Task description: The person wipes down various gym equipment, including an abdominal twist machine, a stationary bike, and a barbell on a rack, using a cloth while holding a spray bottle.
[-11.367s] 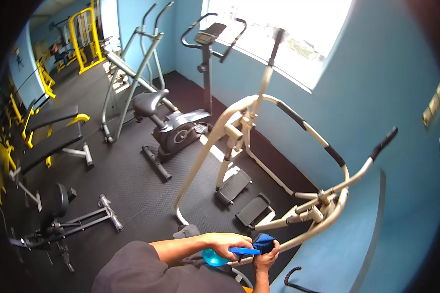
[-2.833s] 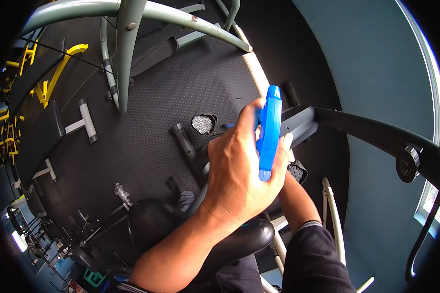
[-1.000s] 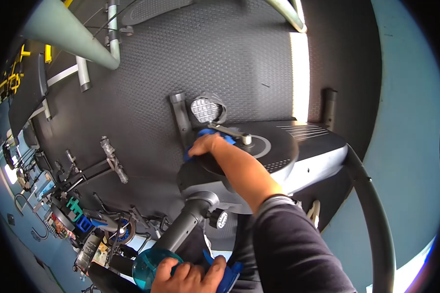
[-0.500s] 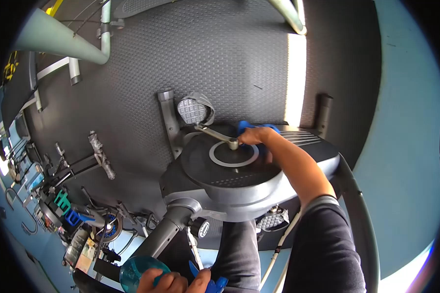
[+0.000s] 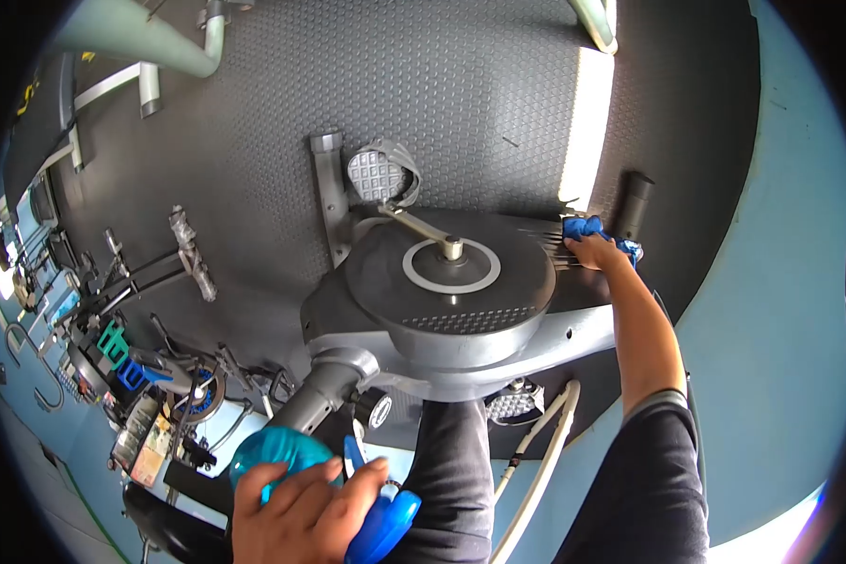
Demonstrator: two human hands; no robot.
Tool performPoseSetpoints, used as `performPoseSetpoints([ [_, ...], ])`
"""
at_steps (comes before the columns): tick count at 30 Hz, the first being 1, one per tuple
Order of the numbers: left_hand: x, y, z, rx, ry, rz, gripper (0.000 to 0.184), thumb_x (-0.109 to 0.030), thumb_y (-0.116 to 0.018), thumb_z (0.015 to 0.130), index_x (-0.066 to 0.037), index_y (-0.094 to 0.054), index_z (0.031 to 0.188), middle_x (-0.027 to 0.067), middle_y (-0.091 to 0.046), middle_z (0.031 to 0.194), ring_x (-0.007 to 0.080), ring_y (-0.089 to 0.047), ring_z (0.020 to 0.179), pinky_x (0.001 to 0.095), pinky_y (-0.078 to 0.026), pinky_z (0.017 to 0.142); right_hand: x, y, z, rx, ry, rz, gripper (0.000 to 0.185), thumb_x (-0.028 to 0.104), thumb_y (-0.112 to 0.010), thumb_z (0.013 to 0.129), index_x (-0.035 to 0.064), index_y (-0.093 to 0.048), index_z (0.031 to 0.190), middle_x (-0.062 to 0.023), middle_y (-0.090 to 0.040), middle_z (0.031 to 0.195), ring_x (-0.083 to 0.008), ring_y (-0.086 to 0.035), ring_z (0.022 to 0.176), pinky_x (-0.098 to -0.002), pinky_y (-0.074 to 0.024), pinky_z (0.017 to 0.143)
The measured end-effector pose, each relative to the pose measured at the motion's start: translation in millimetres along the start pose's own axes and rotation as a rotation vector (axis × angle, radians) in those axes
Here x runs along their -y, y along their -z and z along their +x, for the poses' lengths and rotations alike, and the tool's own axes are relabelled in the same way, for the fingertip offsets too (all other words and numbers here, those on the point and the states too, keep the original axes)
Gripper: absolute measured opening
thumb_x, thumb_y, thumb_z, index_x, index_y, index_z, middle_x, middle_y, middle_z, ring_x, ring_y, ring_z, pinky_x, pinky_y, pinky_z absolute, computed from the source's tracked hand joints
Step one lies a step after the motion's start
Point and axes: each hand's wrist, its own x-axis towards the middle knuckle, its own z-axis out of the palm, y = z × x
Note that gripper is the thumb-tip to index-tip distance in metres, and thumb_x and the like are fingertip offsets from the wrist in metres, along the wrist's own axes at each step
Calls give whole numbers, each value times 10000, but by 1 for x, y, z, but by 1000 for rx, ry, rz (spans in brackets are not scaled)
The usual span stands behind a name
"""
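At the lower left, my left hand [image 5: 296,517] is wrapped around a spray bottle [image 5: 287,451] with a clear teal body and a blue trigger head [image 5: 385,526]. My right hand [image 5: 595,252] presses a blue cloth [image 5: 583,227] against the ribbed far-right end of an exercise bike's dark housing [image 5: 498,310]. Left of that hand are the round crank cover with its pale ring [image 5: 411,269] and the metal crank arm [image 5: 423,228]. The crank leads to a grey strapped pedal [image 5: 378,177].
A second pedal [image 5: 515,404] shows below the housing, near a pale curved tube [image 5: 545,470]. Floor feet of the bike [image 5: 329,202] rest on textured black matting [image 5: 461,103]. Other gym equipment [image 5: 193,258] stands at left; a blue wall [image 5: 780,310] is at right.
My right hand and the cloth have moved right, from beside the crank to the housing's far end. My left hand and the spray bottle have come up further into view.
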Motion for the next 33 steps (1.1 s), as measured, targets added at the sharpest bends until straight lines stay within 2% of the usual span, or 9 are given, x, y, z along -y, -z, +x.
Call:
performPoseSetpoints([
  [11,7,-3,-1,140,8,40,796,-68,-741,576,-34,-442,1313,51,-614,1213,206,-609,1039,425,-329,948,97,-4,-64,-226,762,267,552,541,-265,985,242,-463,1404,-66,-432,1461,-301,-340,1386,-410,-213,1162],
  [14,1,0,0,122,-68,106,757,-93,-740,618,-31,-447,1313,63,-628,1182,213,-621,1014,416,-342,944,79,13,-64,-191,83,254,497,453,-266,1005,214,-512,1365,-76,-461,1436,-288,-381,1362,-420,-280,1135],
  [18,-6,14,32,73,-226,23,634,-141,-656,707,-58,-470,1308,101,-637,741,263,-636,717,401,-415,844,101,25,-85,-182,606,111,454,411,-417,989,89,-620,1238,-128,-614,1249,-283,-548,1206,-355,-404,1036],
  [20,-4,-5,72,82,-312,100,604,-110,-626,730,-48,-462,1308,97,-638,773,282,-631,710,400,-412,843,110,15,-100,-330,1416,707,436,390,-521,948,55,-626,1208,-136,-677,1104,-256,-590,1139,-321,-434,991],
  [21,-2,-20,99,63,-355,96,593,-95,-613,743,-53,-455,1313,109,-644,801,291,-637,737,411,-411,862,131,47,-162,-139,704,702,465,391,-582,908,39,-615,1209,-161,-687,1046,-254,-610,1097,-319,-434,993],
  [23,12,-68,151,-17,-419,80,611,-74,-638,739,-79,-455,1322,131,-654,892,310,-639,793,444,-413,873,104,38,-129,-244,678,645,425,342,-587,907,50,-623,1215,-189,-689,1009,-229,-626,1078,-313,-451,971],
  [26,32,-135,208,-225,-460,39,690,-63,-695,712,-105,-432,1349,131,-652,980,308,-637,895,463,-408,929,67,44,-107,-266,-292,385,479,338,-490,886,119,-575,1304,-171,-570,1308,-297,-492,1271,-494,-327,1066],
  [29,33,-158,217,-184,-421,93,779,-71,-714,712,-128,-378,1412,134,-633,1089,285,-619,998,461,-367,1026,52,37,-82,-254,-351,342,510,364,-395,910,117,-551,1329,-124,-470,1431,-358,-399,1343,-548,-244,1098],
  [33,36,-177,212,-341,-433,-30,755,-157,-709,779,-128,-355,1446,131,-621,1151,268,-606,1061,479,-328,1064,113,39,-59,-37,398,257,512,385,-312,938,156,-547,1332,-83,-474,1432,-311,-387,1359,-610,-244,1080],
])
